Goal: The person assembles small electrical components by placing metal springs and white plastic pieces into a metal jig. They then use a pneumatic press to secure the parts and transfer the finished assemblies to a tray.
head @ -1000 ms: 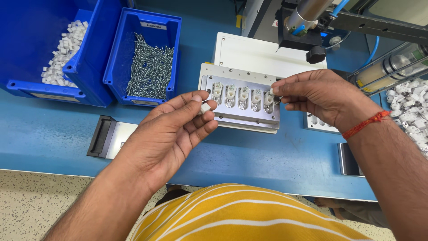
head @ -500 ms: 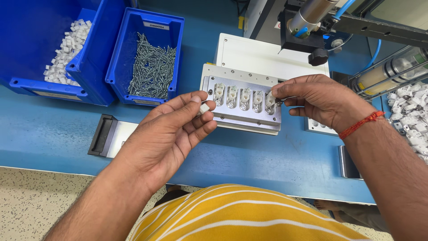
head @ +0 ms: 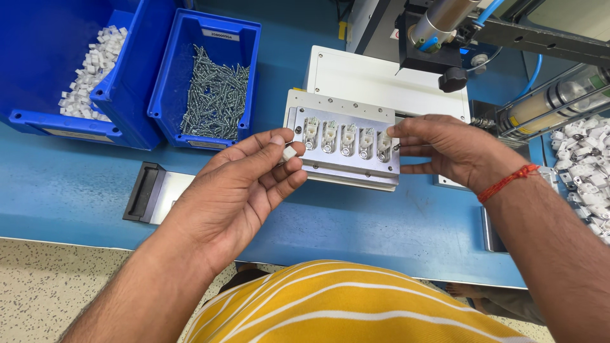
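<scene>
Blue workbench (head: 394, 222) under a pneumatic press head (head: 441, 19), white base plate (head: 381, 82) behind the work.

Against the frames from a second and half a second back: almost nothing moves. Both hands keep the same pose and the same places; only a slight drift of the view. Reads as a slow, fine placing step at the right end of the fixture, not a reach or a carry.

Left hand (head: 244, 184): palm up, fingers curled, thumb and forefinger pinched on a small white plastic part (head: 289, 153), held just beside the left edge of the metal fixture plate (head: 343, 166).

Right hand (head: 445, 149): thumb and forefinger tips drawn together at the rightmost slot, touching or nearly touching the white part (head: 384, 143) seated there. Something small and dark shows just under the fingertips; too small to name. Cannot tell whether this hand grips anything. Red thread (head: 508, 183) on the wrist.

Fixture plate: rectangular, grey metal, lying flat on the front edge of the base plate, overhanging toward the body. Five slots in a row, each filled with a white plastic part, all upright in the same sense. Screw heads at the corners.

Nearby: blue bin of screws (head: 216, 95) and blue bin of white plastic pieces (head: 89, 76) to the far left, loose heap of white parts (head: 588, 171) at the right edge, black-ended metal bracket (head: 149, 190) lying flat on the bench left of the left forearm.
</scene>
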